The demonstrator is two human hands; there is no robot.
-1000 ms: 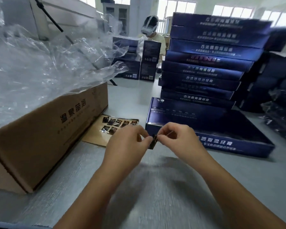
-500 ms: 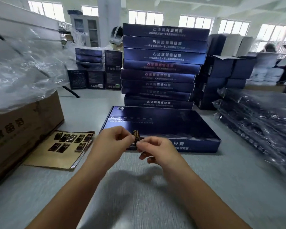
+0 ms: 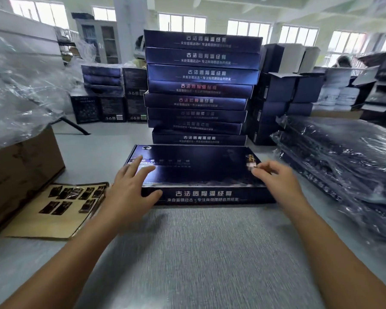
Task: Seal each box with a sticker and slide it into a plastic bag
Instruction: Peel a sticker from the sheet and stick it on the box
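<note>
One flat dark-blue cardboard box [image 3: 205,172] with white lettering lies on the grey counter [image 3: 187,253], just in front of a tall stack of matching blue boxes [image 3: 201,85]. The left hand [image 3: 129,190] has a loose grip, fingers spread flat on the box's near left corner; the right hand [image 3: 276,177] has its grip pinched round a small dark-and-gold sticker [image 3: 250,160] at the lid's right side. A brown backing sheet of more stickers [image 3: 54,210] lies on the counter left of the box.
</note>
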